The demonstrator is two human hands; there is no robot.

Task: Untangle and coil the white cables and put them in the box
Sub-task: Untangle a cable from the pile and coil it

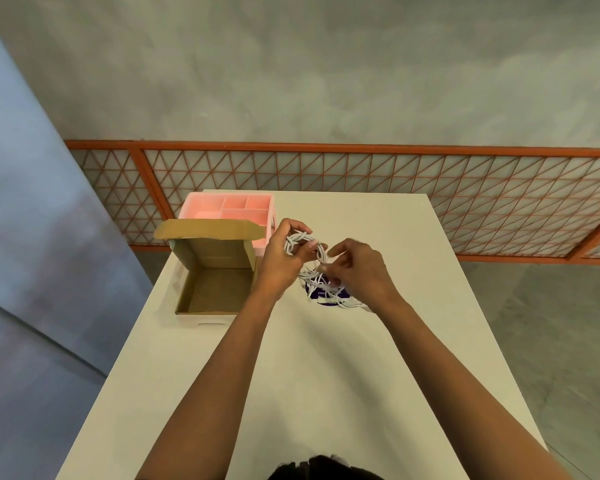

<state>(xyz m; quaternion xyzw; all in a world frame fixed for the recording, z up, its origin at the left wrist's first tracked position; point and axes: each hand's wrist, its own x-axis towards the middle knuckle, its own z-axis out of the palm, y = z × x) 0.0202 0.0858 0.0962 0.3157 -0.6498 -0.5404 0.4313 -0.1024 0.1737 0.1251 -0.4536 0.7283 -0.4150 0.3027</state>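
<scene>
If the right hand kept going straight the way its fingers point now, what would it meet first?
The right hand points left toward the white cable coil held in the left hand, so it would likely meet the coil first; depth is unclear.

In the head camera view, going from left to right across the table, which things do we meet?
Cardboard box → left hand holding the coiled white cable → right hand.
</scene>
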